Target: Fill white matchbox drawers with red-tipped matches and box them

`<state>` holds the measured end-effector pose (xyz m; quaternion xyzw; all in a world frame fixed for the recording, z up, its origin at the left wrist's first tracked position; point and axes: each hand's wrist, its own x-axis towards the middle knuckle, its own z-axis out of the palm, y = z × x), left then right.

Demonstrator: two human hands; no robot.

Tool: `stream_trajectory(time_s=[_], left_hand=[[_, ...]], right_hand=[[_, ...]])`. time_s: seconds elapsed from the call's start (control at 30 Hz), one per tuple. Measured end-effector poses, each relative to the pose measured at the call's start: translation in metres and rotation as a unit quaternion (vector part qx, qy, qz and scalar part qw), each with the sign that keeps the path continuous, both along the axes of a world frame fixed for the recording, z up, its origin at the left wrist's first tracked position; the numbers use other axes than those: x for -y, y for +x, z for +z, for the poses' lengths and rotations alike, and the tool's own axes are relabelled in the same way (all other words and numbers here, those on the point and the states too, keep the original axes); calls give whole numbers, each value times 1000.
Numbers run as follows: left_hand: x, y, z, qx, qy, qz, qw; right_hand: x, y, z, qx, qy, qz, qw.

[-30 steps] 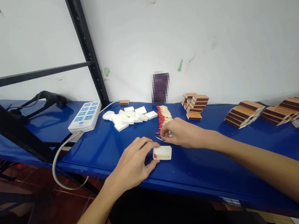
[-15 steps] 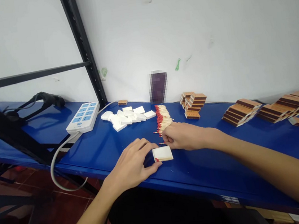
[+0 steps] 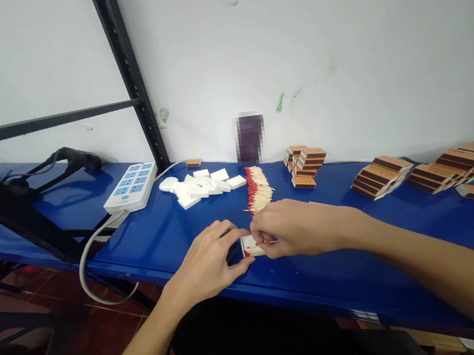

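Note:
A small white matchbox tray (image 3: 250, 246) with red-tipped matches in it lies on the blue table (image 3: 174, 231) near its front edge. My left hand (image 3: 212, 259) curls around the tray's left side, thumb and fingers pressed against it. My right hand (image 3: 289, 230) is closed over the tray's right half, pinching matches down into it. Just behind the hands, a pile of loose red-tipped matches (image 3: 257, 189) lies on the table.
Several empty white trays (image 3: 203, 184) lie at the back left, beside a white power strip (image 3: 131, 186) with its grey cable hanging off the edge. Brown matchbox sleeves are stacked at the back (image 3: 305, 164) and along the right (image 3: 430, 171). A black shelf post (image 3: 134, 92) rises at left.
My right hand has come back from the pile of loose matches to the tray and now covers its right half. My left hand has stayed on the tray.

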<state>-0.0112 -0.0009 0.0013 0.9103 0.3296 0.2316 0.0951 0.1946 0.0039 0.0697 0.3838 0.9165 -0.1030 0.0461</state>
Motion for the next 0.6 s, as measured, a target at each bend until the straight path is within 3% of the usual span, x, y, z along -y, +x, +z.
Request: stream_trajectory(time_s=[0.17, 0.37, 0.5, 0.6], left_hand=[[-1, 0, 0, -1, 8, 1, 1000], [-1, 0, -1, 4, 9, -2, 1000], [0, 0, -1, 2, 6, -1, 1000], [0, 0, -1, 5, 1, -1, 1000]], right_hand=[[4, -10, -11, 50, 60, 24, 997], [5, -10, -8, 15, 55, 42, 998], [-5, 5, 5, -10, 94, -25, 995], [-16, 18, 9, 33, 121, -96, 988]])
